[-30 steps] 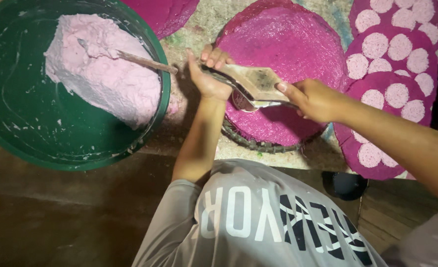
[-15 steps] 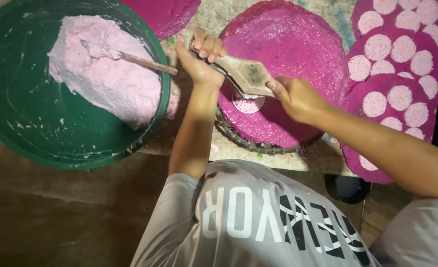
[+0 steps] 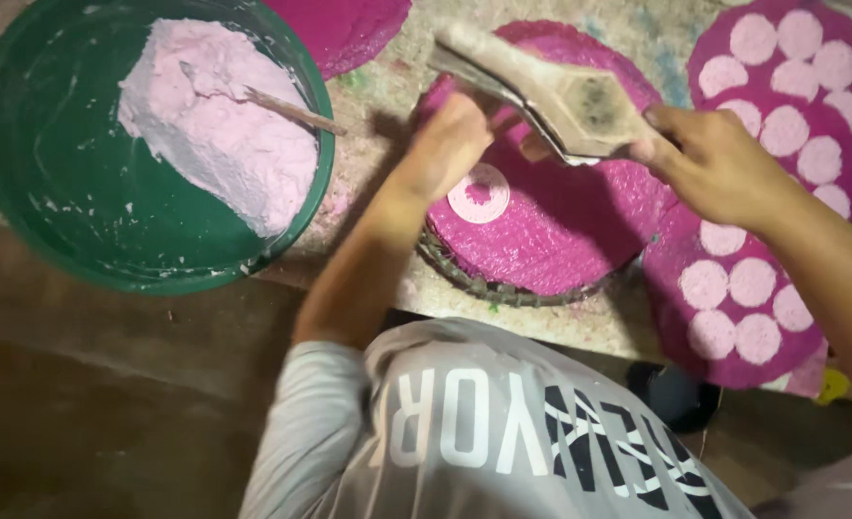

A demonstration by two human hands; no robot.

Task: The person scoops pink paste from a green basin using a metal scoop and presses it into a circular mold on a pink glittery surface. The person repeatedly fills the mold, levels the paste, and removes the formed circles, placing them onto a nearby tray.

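Observation:
My right hand (image 3: 724,168) grips one end of a wooden hinged press (image 3: 580,101) with a metal blade under it. The press is raised over a round magenta mat (image 3: 560,240). My left hand (image 3: 445,144) is closed at the press's lower blade, just above the mat. A pale pink disc with a magenta centre (image 3: 479,192) lies flat on that mat below my left hand. To the left stands a green basin (image 3: 51,192) holding a lump of pale pink dough (image 3: 224,144) with a thin stick (image 3: 291,111) stuck in it.
Two more magenta mats (image 3: 829,106), (image 3: 671,317) at the right carry several pale pink discs in rows. Another magenta mat (image 3: 349,29) lies at the top. My grey shirt (image 3: 483,432) fills the bottom, with dark floor at the lower left.
The press was lying low on the mat between both hands; now it is lifted and a pale disc lies on the mat beneath it. The view is closer.

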